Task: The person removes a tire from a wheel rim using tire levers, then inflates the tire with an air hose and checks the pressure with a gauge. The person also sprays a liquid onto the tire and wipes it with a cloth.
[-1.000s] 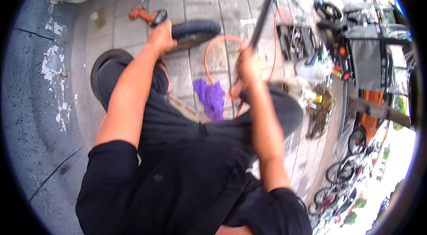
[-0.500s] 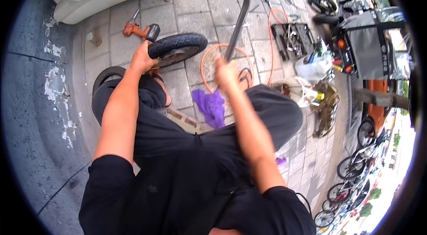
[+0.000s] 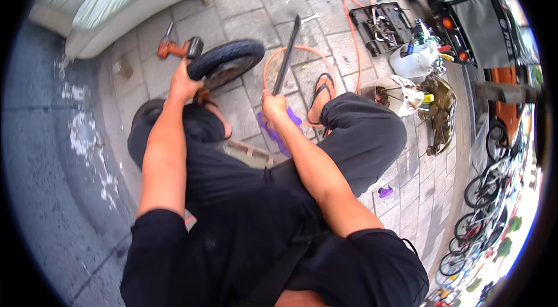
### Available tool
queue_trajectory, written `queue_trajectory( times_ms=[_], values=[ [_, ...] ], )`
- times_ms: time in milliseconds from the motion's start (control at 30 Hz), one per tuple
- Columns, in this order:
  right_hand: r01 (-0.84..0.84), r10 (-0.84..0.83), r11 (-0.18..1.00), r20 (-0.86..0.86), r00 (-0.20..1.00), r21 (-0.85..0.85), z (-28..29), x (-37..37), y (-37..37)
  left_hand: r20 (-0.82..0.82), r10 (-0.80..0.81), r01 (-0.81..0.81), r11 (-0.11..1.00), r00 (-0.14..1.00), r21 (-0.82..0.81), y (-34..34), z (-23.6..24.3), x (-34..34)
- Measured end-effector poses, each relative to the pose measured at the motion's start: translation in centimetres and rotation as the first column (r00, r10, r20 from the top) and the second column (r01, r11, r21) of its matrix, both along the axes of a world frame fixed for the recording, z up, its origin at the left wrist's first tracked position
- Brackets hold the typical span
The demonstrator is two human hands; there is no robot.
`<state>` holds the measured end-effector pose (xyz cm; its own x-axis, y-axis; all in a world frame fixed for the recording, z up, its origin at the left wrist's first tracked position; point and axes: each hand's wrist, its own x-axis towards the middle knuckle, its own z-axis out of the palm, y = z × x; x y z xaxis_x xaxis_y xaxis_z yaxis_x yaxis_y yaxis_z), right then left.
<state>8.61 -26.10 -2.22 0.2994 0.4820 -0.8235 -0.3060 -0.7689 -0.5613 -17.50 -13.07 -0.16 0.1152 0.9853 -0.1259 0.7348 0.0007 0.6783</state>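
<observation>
Between my feet a small wheel with a black tire [image 3: 235, 50] stands tilted on the paving. My left hand [image 3: 183, 83] is closed round its near left edge. A long, dark, flat tire lever [image 3: 287, 58] points up and away from my right hand [image 3: 273, 108], whose fingers wrap its near end. The lever is to the right of the wheel, apart from it. Below my right hand lies a purple cloth [image 3: 281, 143], partly covered by the forearm. An orange cordless impact wrench [image 3: 174, 49] rests on the ground just beyond my left hand.
An orange air hose [image 3: 356, 34] loops across the paving past my right foot. To the right are an open tool case [image 3: 381, 31], a white container of tools [image 3: 414, 60] and a parked vehicle [image 3: 476, 31]. A pale sofa [image 3: 139, 8] stands far left, beside a grey wall [image 3: 40, 150].
My right hand has come down and to the left with the tire lever, which was raised higher. My left hand keeps its grip on the wheel. The whole view has shifted slightly.
</observation>
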Motion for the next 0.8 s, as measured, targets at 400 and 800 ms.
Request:
queue_trajectory(
  times_ms=[400,800],
  values=[
    [-0.269,0.256,0.962,0.506,0.824,-0.049,0.1,8.6,9.6,-0.162,0.049,-0.041,0.998,0.986,0.053,2.2,3.0,5.4],
    [-0.817,0.621,0.528,0.552,0.557,0.231,13.7,7.9,7.2,-0.129,0.108,-0.102,0.993,0.986,0.053,4.1,3.9,4.5]
  ],
)
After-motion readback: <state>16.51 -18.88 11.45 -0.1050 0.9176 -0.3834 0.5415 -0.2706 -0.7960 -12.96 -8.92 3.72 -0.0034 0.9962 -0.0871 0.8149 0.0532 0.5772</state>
